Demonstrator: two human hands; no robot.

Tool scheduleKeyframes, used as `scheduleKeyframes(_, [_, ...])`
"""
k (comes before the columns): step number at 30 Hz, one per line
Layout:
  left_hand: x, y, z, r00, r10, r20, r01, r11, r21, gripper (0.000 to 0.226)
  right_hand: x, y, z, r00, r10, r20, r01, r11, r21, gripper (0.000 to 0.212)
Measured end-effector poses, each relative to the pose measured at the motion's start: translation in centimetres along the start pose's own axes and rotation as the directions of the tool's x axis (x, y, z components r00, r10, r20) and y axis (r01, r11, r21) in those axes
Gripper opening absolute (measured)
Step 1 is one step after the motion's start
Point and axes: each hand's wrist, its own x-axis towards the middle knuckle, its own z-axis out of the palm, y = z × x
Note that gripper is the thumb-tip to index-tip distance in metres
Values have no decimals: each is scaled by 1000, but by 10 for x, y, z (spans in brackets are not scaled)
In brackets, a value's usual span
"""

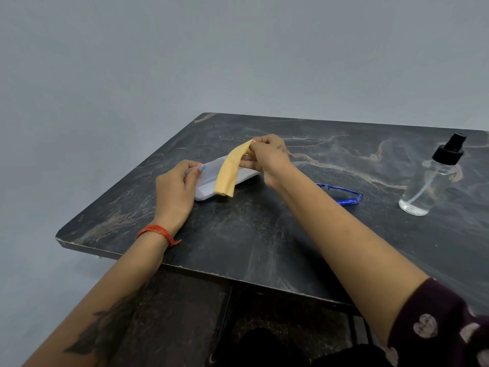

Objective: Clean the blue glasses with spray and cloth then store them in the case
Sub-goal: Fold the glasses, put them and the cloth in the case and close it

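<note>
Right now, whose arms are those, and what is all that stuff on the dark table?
Those arms belong to a person wearing a camera on their head, so this one picture looks down just as their eyes would. No machine is here, only two bare hands. The left hand holds the end of a pale see-through plastic glasses case on the dark marbled table. The right hand pinches a soft yellow cleaning cloth that hangs over the case. Blue plastic glasses lie partly hidden behind the right arm. A clear spray bottle with a black top stands upright at the right.
</note>
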Motion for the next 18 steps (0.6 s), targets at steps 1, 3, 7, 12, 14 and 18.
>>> scheduleKeyframes(1, [0,0,0,1000,10,-2,-10,1000,6,19,-2,-1,1,999,48,-18,-46,994,96,18])
scheduleKeyframes(3, [-1,1,-1,1000,26,-5,-26,1000,11,19,-6,1,2,993,86,-77,-70,981,183,20])
scheduleKeyframes(7, [-1,1,0,1000,28,-7,-28,1000,-2,18,-7,13,0,973,-150,-177,101,961,-259,19])
scheduleKeyframes(12, [-1,-1,0,998,58,-11,-58,998,4,17,-11,20,-5,889,-458,-1,324,631,-705,16])
scheduleKeyframes(14, [-1,-2,1,998,66,-13,-66,998,7,17,-11,21,-7,880,-473,46,326,532,-782,17])
scheduleKeyframes(18, [-1,-3,1,997,80,-11,-80,997,19,17,-12,18,-6,865,-471,174,333,279,-901,23])
